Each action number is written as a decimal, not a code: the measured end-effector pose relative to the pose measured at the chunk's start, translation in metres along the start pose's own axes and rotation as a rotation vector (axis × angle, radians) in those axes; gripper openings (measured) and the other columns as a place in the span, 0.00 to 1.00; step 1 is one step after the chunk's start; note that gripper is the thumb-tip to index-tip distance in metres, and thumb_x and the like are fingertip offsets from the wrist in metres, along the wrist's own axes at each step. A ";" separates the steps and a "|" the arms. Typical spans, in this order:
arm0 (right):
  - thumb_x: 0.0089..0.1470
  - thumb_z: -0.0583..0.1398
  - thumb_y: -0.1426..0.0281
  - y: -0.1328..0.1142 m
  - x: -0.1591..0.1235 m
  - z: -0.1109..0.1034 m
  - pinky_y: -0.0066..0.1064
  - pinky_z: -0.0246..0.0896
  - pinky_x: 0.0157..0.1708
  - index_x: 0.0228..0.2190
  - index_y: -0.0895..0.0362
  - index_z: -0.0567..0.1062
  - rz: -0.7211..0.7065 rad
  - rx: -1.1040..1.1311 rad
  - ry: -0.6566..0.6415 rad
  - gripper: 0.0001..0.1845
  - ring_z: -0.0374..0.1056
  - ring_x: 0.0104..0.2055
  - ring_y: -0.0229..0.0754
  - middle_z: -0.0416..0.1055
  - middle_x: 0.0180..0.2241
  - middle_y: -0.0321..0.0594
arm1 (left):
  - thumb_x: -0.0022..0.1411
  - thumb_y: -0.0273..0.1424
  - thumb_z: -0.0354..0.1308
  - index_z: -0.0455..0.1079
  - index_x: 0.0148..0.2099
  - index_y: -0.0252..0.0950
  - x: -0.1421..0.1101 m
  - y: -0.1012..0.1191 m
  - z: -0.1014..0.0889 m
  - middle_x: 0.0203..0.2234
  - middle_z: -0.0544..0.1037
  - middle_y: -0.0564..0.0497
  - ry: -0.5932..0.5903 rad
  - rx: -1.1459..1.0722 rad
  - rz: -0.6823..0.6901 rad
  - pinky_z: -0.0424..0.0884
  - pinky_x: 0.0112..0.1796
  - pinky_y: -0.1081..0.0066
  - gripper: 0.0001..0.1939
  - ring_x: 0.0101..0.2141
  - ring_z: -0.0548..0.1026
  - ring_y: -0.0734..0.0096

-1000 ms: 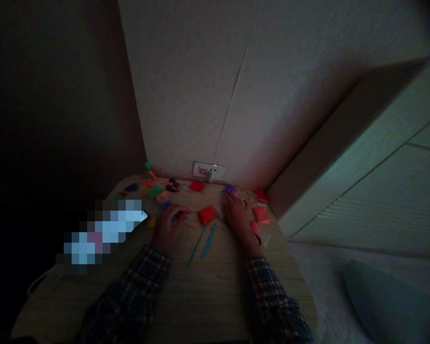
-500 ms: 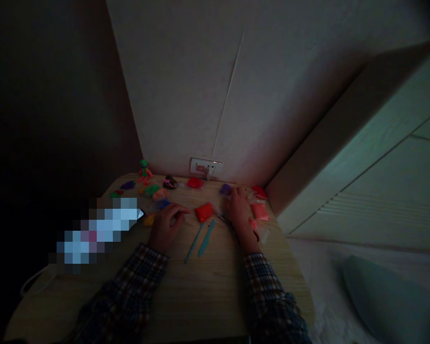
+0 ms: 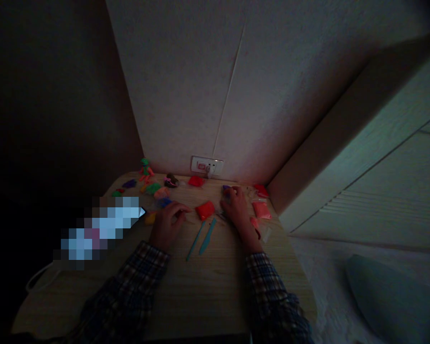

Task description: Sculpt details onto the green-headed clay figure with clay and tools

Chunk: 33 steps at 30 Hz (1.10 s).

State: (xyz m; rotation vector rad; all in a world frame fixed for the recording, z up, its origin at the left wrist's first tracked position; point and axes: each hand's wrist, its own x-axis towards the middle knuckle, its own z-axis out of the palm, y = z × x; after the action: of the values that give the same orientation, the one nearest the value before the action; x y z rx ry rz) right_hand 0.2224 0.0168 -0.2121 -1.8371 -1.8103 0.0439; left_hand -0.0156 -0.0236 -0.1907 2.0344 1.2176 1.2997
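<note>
My left hand (image 3: pixel 167 223) rests on the table, fingers loosely curved and the thumb apart from them, with nothing visible in it. Close beside it lie a blue packet (image 3: pixel 164 202) and a yellow piece (image 3: pixel 150 218). My right hand (image 3: pixel 235 208) reaches to the back right, its fingers bent and spread at a purple packet (image 3: pixel 225 188) that they partly cover. Whether they touch it is hard to make out in the dim light. Between both hands lies a red packet of clay (image 3: pixel 205 210). Below that are a thin blue stick tool (image 3: pixel 195 242) and a blue plastic knife (image 3: pixel 207 237).
A lit phone (image 3: pixel 103 229), blurred out, lies at the left with a white cable (image 3: pixel 39 277). At the back stand a green and orange figure (image 3: pixel 145 169) and another red packet (image 3: pixel 196 181). Pink packets (image 3: pixel 261 210) lie right. A wall socket (image 3: pixel 207 166) is behind the table.
My right hand's fingers have bent and drawn up at the purple packet. My left hand stays nearly in place, its fingers a little more outstretched. The camera view has shifted slightly.
</note>
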 end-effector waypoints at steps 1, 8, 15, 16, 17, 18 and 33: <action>0.49 0.59 0.73 0.000 -0.002 0.001 0.44 0.61 0.50 0.44 0.59 0.71 0.004 0.012 0.011 0.17 0.62 0.53 0.54 0.64 0.51 0.54 | 0.57 0.22 0.51 0.74 0.33 0.35 0.000 0.000 0.000 0.27 0.76 0.51 -0.003 -0.002 -0.002 0.71 0.33 0.70 0.10 0.28 0.74 0.70; 0.47 0.54 0.78 0.004 -0.007 -0.003 0.44 0.63 0.47 0.41 0.58 0.69 0.043 0.149 0.101 0.17 0.65 0.48 0.51 0.66 0.46 0.52 | 0.57 0.21 0.51 0.73 0.33 0.36 0.000 0.000 -0.001 0.26 0.75 0.52 -0.001 -0.031 0.002 0.72 0.32 0.71 0.10 0.26 0.74 0.72; 0.58 0.53 0.66 -0.024 -0.015 -0.022 0.34 0.66 0.38 0.43 0.54 0.71 0.002 0.752 -0.035 0.13 0.71 0.37 0.43 0.74 0.39 0.42 | 0.60 0.25 0.55 0.72 0.40 0.35 -0.002 0.002 0.003 0.34 0.77 0.49 -0.035 -0.129 -0.017 0.73 0.32 0.72 0.07 0.30 0.75 0.71; 0.57 0.54 0.65 -0.032 -0.018 -0.022 0.33 0.65 0.39 0.42 0.54 0.72 -0.025 0.809 -0.085 0.12 0.71 0.38 0.43 0.75 0.37 0.40 | 0.60 0.27 0.55 0.71 0.42 0.35 -0.002 0.002 0.004 0.36 0.76 0.48 -0.041 -0.155 -0.023 0.73 0.32 0.72 0.08 0.32 0.75 0.71; 0.56 0.56 0.65 -0.039 -0.022 -0.020 0.33 0.65 0.39 0.41 0.54 0.74 -0.049 0.839 -0.118 0.12 0.71 0.38 0.43 0.75 0.36 0.39 | 0.60 0.28 0.56 0.70 0.44 0.36 -0.003 0.001 0.005 0.39 0.76 0.47 -0.045 -0.177 -0.028 0.74 0.32 0.72 0.09 0.34 0.76 0.70; 0.56 0.56 0.66 -0.046 -0.026 -0.018 0.33 0.64 0.38 0.40 0.53 0.74 -0.062 0.865 -0.159 0.11 0.71 0.37 0.42 0.75 0.36 0.38 | 0.60 0.29 0.57 0.69 0.46 0.36 -0.003 0.000 0.006 0.40 0.75 0.46 -0.048 -0.191 -0.032 0.74 0.32 0.72 0.11 0.35 0.76 0.69; 0.49 0.63 0.60 -0.063 -0.043 -0.016 0.28 0.60 0.32 0.29 0.54 0.71 0.130 1.184 -0.273 0.11 0.64 0.29 0.37 0.68 0.26 0.31 | 0.58 0.34 0.60 0.71 0.43 0.36 -0.002 -0.004 0.004 0.41 0.77 0.46 -0.013 -0.326 -0.207 0.75 0.42 0.64 0.11 0.41 0.76 0.63</action>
State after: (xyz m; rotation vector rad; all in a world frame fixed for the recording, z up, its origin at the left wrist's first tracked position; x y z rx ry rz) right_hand 0.1674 -0.0333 -0.1889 -1.0675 -1.2876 1.1814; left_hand -0.0138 -0.0227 -0.1960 1.6409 1.0945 1.2864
